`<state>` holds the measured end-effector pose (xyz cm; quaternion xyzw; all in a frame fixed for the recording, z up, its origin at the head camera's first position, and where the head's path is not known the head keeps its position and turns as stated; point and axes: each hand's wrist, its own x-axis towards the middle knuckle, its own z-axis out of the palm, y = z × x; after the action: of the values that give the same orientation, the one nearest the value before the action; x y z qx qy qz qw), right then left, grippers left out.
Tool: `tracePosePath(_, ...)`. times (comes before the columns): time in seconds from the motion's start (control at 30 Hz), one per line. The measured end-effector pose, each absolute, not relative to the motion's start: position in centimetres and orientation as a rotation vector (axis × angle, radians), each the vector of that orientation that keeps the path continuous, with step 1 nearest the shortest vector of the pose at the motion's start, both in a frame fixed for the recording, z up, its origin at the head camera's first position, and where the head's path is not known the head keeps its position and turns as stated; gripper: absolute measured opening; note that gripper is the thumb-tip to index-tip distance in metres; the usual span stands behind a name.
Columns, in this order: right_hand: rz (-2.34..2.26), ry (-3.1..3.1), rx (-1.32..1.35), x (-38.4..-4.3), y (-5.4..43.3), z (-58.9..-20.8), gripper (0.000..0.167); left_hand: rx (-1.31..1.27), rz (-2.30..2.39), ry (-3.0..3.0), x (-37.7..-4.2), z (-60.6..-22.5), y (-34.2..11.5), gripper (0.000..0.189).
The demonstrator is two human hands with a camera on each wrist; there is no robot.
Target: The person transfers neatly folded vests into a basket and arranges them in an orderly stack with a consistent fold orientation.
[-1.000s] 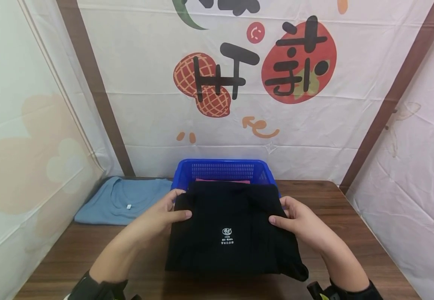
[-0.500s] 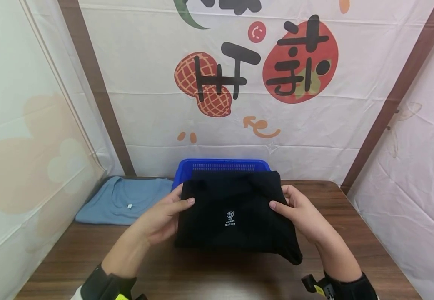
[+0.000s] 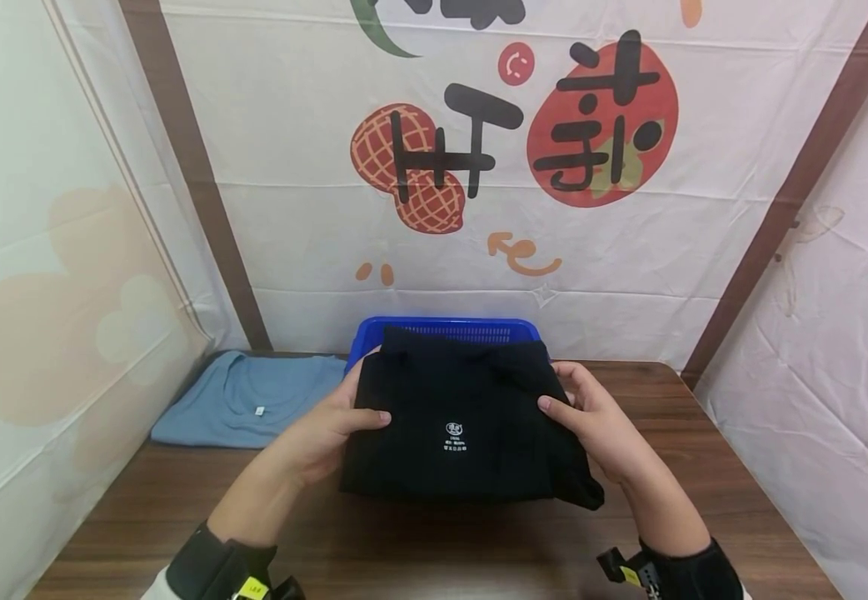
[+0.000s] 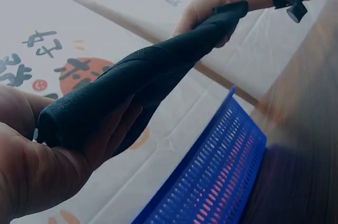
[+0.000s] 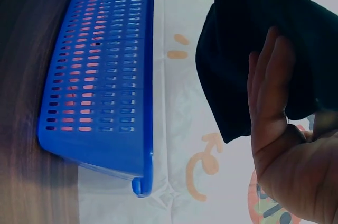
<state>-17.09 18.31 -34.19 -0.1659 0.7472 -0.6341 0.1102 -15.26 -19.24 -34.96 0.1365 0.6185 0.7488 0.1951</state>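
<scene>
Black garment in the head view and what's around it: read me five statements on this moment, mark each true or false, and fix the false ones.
1. Left hand and right hand both hold the black garment. True.
2. A light blue garment rests on the table, left of the blue basket in the head view. True.
3. The black garment lies flat on the table. False: it is held up off the table.
4. Something pink shows through the blue basket's slots in the wrist views. True.
5. The print on the black garment is yellow. False: the print is white.
</scene>
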Motion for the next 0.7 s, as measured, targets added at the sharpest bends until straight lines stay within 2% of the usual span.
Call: tracePosePath(0.7,-1.864,2.204,-0.425,-17.96,18.06,-34.93,0.047,0.382,1.969,2.02,-16.29,-35.51,-19.54,0.091)
